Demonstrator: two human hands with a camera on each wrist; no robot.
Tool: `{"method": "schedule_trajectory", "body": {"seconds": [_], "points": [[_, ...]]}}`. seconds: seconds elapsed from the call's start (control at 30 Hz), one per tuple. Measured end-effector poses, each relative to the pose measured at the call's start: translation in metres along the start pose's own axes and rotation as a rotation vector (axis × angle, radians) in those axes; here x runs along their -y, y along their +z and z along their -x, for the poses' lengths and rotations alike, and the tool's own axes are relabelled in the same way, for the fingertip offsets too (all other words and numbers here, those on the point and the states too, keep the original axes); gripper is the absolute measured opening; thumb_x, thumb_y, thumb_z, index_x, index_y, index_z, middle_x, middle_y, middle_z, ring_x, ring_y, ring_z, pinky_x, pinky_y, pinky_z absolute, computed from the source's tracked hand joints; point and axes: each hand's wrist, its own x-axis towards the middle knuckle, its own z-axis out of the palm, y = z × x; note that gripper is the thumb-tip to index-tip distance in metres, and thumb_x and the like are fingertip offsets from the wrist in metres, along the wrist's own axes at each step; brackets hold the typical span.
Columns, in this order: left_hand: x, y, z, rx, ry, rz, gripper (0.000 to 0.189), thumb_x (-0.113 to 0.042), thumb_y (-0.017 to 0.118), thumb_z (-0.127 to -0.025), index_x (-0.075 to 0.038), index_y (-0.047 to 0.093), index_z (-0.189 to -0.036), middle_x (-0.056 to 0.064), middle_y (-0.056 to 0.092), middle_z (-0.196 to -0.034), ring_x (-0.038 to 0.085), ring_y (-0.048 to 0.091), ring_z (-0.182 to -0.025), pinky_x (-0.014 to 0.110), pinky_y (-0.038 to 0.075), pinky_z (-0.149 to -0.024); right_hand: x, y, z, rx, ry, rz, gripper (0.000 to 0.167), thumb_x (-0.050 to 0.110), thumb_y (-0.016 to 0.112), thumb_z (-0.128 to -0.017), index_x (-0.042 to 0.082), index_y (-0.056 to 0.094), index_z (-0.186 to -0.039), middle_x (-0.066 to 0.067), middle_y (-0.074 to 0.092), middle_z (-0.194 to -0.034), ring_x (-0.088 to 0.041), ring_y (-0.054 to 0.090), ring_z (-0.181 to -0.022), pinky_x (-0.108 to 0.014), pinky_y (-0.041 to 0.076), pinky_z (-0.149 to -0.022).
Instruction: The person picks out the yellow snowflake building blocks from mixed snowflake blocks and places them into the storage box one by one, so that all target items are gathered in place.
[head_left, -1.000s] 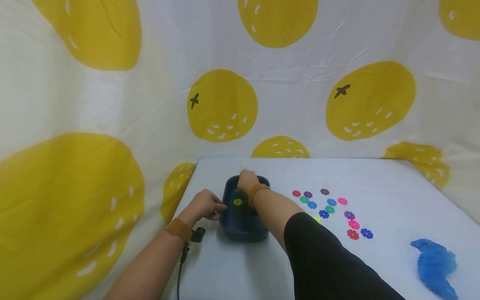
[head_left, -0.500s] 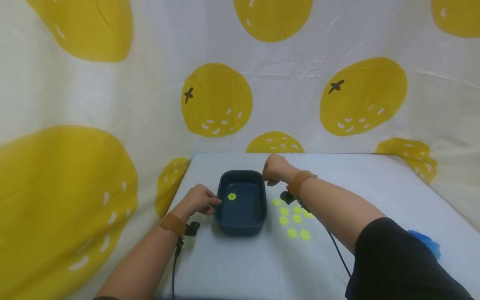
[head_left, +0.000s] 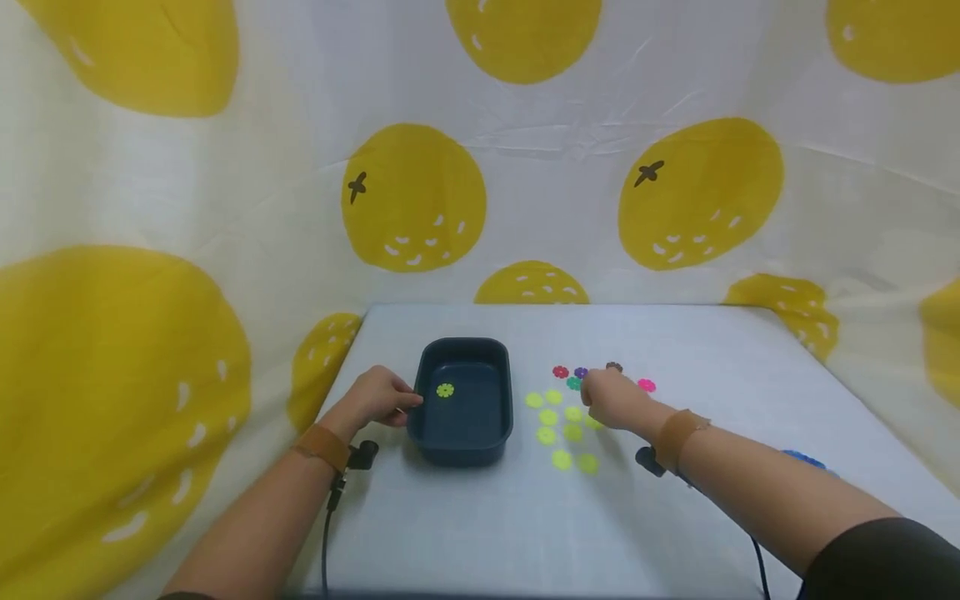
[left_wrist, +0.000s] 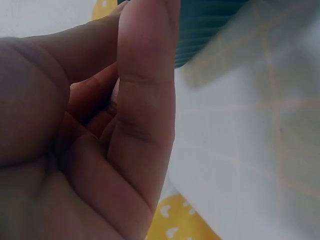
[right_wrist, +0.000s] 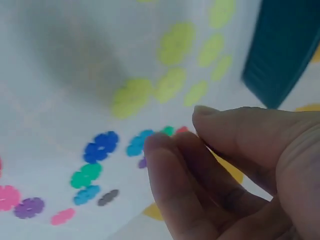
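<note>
A dark blue rectangular bin (head_left: 461,454) stands left of the table's middle, with one yellow flower-shaped disc (head_left: 445,390) on its floor. My left hand (head_left: 378,396) pinches the bin's left rim between thumb and fingers; the left wrist view shows those fingers (left_wrist: 145,100) against its ribbed wall (left_wrist: 205,30). To the right of the bin, my right hand (head_left: 618,398) hovers over flower-shaped plastic discs. Several yellow discs (head_left: 547,435) lie nearest the bin. In the right wrist view a gap separates thumb and fingertips, near blue (right_wrist: 101,147), green (right_wrist: 86,175) and purple (right_wrist: 29,208) discs.
A blue fluffy thing (head_left: 806,457) lies at the right, mostly hidden behind the right forearm. Small black cameras sit on both wrists, the left one (head_left: 365,455) trailing a cable. A curtain (head_left: 555,192) printed with yellow fruit hangs behind the white table (head_left: 450,533).
My right hand has come out of the bin, crossed its right rim and moved right over the discs. My left hand has stayed at the left rim. The head view has shifted slightly.
</note>
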Motion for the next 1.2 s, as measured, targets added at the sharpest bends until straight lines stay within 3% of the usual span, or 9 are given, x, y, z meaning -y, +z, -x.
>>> {"method": "schedule_trajectory", "body": {"seconds": [0.23, 0.4, 0.83, 1.07, 1.2], "points": [[0.004, -0.004, 0.000, -0.003, -0.008, -0.010, 0.027, -0.024, 0.079, -0.092, -0.004, 0.078, -0.109, 0.009, 0.074, -0.087, 0.018, 0.069, -0.067, 0.026, 0.059, -0.065, -0.013, 0.021, 0.020, -0.066, -0.107, 0.047, 0.034, 0.012, 0.078, -0.092, 0.007, 0.070, -0.124, -0.011, 0.072, -0.115, -0.028, 0.065, -0.106, -0.048, 0.056, -0.095], [0.001, -0.004, 0.002, 0.002, -0.014, -0.011, 0.027, -0.025, 0.078, -0.092, -0.004, 0.078, -0.110, 0.009, 0.074, -0.088, 0.018, 0.069, -0.068, 0.026, 0.059, -0.066, -0.018, 0.027, 0.025, -0.075, -0.107, 0.022, 0.039, 0.018, 0.077, -0.093, 0.008, 0.067, -0.129, -0.008, 0.069, -0.116, -0.028, 0.063, -0.112, -0.049, 0.054, -0.098], [-0.012, 0.002, 0.002, -0.018, -0.032, -0.090, 0.023, -0.019, 0.079, -0.092, -0.001, 0.079, -0.106, 0.010, 0.073, -0.083, 0.018, 0.067, -0.065, 0.025, 0.059, -0.062, -0.027, 0.031, 0.019, -0.048, -0.046, -0.016, 0.035, 0.023, 0.075, -0.095, 0.009, 0.066, -0.126, -0.004, 0.065, -0.106, -0.024, 0.061, -0.105, -0.048, 0.054, -0.095], [-0.020, 0.006, 0.006, -0.043, -0.052, -0.135, 0.022, -0.020, 0.078, -0.092, -0.001, 0.078, -0.104, 0.011, 0.073, -0.084, 0.020, 0.068, -0.067, 0.025, 0.059, -0.062, -0.031, 0.033, 0.020, -0.044, -0.061, -0.005, 0.035, 0.022, 0.075, -0.095, 0.009, 0.066, -0.126, -0.004, 0.066, -0.106, -0.024, 0.062, -0.107, -0.048, 0.055, -0.095], [-0.024, 0.011, 0.007, -0.049, -0.027, -0.163, 0.022, -0.019, 0.077, -0.094, 0.000, 0.078, -0.104, 0.011, 0.072, -0.083, 0.020, 0.069, -0.067, 0.025, 0.059, -0.061, -0.032, 0.033, 0.020, -0.041, -0.063, 0.004, 0.033, 0.022, 0.077, -0.094, 0.009, 0.067, -0.122, -0.003, 0.065, -0.101, -0.023, 0.062, -0.102, -0.045, 0.056, -0.092]]}}
